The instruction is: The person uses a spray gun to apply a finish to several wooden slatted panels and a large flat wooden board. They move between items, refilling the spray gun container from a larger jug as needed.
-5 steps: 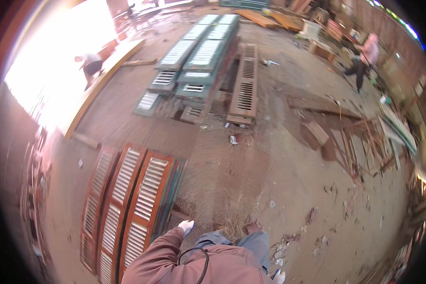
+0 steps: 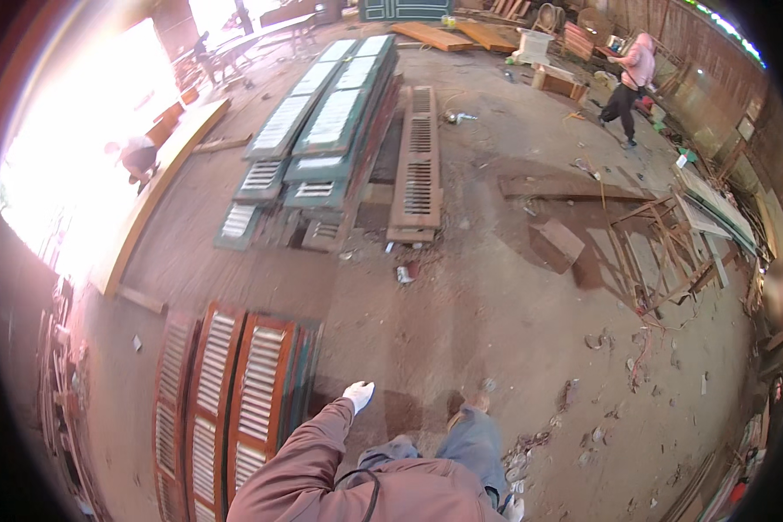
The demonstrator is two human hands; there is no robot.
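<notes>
My left hand [image 2: 358, 396], in a white glove, hangs in front of my body at the end of a brown sleeve. Nothing shows in it, and its fingers are too small to make out. Closest to it on its left stand orange-brown louvred shutters [image 2: 258, 383] in a row, with dark green ones behind the rightmost. The hand is apart from them. Beside my right leg only a bit of my right hand [image 2: 514, 507] shows, also pale-gloved; its fingers are hidden.
Ahead lies a stack of green louvred shutters [image 2: 331, 117], with a brown shutter [image 2: 418, 165] to its right. A long yellowish beam [image 2: 161, 191] runs along the left. Scrap wood [image 2: 661, 252] lies at right. One person [image 2: 635, 78] walks at far right; another [image 2: 137, 159] bends by the beam.
The view has shifted, and the stacks sit lower and farther left in it. My left hand has swung forward, and my legs have moved in stride. The person at far right has changed stance.
</notes>
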